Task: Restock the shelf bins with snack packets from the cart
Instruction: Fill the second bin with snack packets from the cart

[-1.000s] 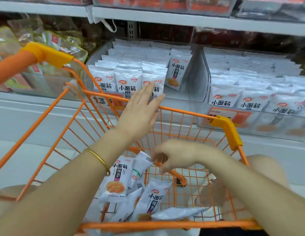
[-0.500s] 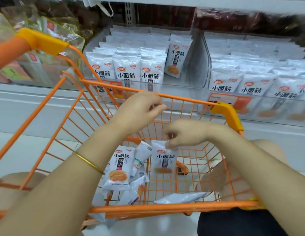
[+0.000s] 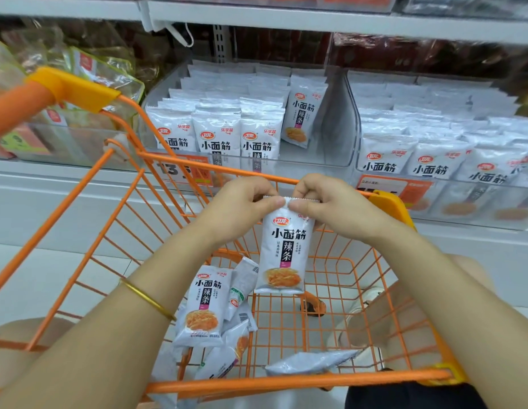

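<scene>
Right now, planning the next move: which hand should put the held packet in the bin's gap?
Right hand, probably: both pinch the white snack packet, but the clear plastic bin's open column lies nearer it.

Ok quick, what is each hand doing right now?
Left hand: pinching the top edge of the white plastic snack packet.
Right hand: pinching that same top edge.

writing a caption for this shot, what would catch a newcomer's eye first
Dead centre, the left hand and right hand pinch the top edge of one white snack packet, which hangs upright over the orange cart. More loose packets lie in the cart's near left. Behind it, a clear shelf bin holds rows of the same packets.
</scene>
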Motion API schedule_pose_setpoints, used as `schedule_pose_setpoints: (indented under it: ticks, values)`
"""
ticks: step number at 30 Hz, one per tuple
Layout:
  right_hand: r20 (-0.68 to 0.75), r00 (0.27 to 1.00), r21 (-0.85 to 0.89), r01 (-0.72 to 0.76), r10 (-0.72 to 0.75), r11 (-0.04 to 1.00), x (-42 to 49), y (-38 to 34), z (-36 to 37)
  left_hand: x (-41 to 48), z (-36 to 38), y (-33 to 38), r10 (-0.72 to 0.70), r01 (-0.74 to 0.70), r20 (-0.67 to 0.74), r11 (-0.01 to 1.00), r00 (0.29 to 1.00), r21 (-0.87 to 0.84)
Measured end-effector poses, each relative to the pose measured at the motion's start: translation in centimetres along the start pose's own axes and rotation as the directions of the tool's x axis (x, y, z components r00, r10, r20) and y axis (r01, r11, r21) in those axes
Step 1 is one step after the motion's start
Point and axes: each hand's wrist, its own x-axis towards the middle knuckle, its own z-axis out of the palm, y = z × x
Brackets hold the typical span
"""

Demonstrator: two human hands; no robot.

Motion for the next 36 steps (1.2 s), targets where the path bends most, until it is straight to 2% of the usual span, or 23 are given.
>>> schedule_pose_setpoints:
  ticks: [4, 8, 12, 16, 22, 24, 26, 29, 32, 34, 36]
  values:
    - [-0.022, 0.999, 0.168, -0.041, 0.046, 0.985, 0.0, 0.0, -0.2, 0.0, -0.2, 0.5, -0.019, 0.008, -0.090, 0.993, 0.996, -0.120]
    - [0.066, 0.994, 0.297, -0.105, 0.089, 0.949, -0.2, -0.1, -0.3, 0.0, -0.4, 0.6, -0.050, 0.018, -0.176, 0.984, 0.983, -0.180]
    - [0.132, 0.984, 0.301, -0.153, 0.118, 0.941, -0.4, -0.2, -0.3, 0.0, -0.4, 0.6, -0.033, -0.004, -0.243, 0.988, 0.969, -0.152]
    - [0.199, 0.971, 0.213, -0.173, 0.131, 0.962, -0.6, -0.2, -0.2, 0.0, -0.6, 0.7, -0.038, -0.032, -0.325, 0.978, 0.945, -0.206]
    - [0.209, 0.965, 0.245, -0.211, 0.161, 0.946, -0.7, -0.2, -0.9, 0.2, -0.3, 0.8, -0.039, -0.052, -0.364, 0.970, 0.931, -0.237]
    - [0.186, 0.966, 0.263, -0.224, 0.178, 0.939, -0.8, -0.3, -1.4, 0.6, -0.4, 1.1, 0.014, -0.074, -0.388, 0.987, 0.921, -0.140]
    - [0.116, 0.973, 0.314, -0.228, 0.201, 0.921, -0.7, -0.7, -2.1, 1.1, -0.7, 1.2, 0.153, -0.122, -0.450, 0.988, 0.880, 0.097]
    - [-0.066, 0.971, 0.380, -0.189, 0.230, 0.905, -0.4, -1.8, -3.4, 2.3, -1.1, 0.5, 0.385, -0.138, -0.422, 0.851, 0.820, 0.507]
    - [-0.349, 0.918, 0.226, -0.110, 0.186, 0.968, 1.6, -3.1, -5.0, 3.3, -0.3, -1.3, 0.470, -0.135, -0.274, 0.668, 0.839, 0.732]
    - [-0.536, 0.839, 0.042, -0.081, 0.091, 0.996, 4.1, -3.9, -5.8, 3.5, 0.6, -2.7, 0.445, -0.120, -0.198, 0.589, 0.873, 0.799]
    - [-0.649, 0.761, -0.124, -0.131, 0.019, 0.984, 7.2, -4.5, -6.2, 3.7, 1.1, -3.8, 0.417, -0.110, -0.146, 0.530, 0.897, 0.841]
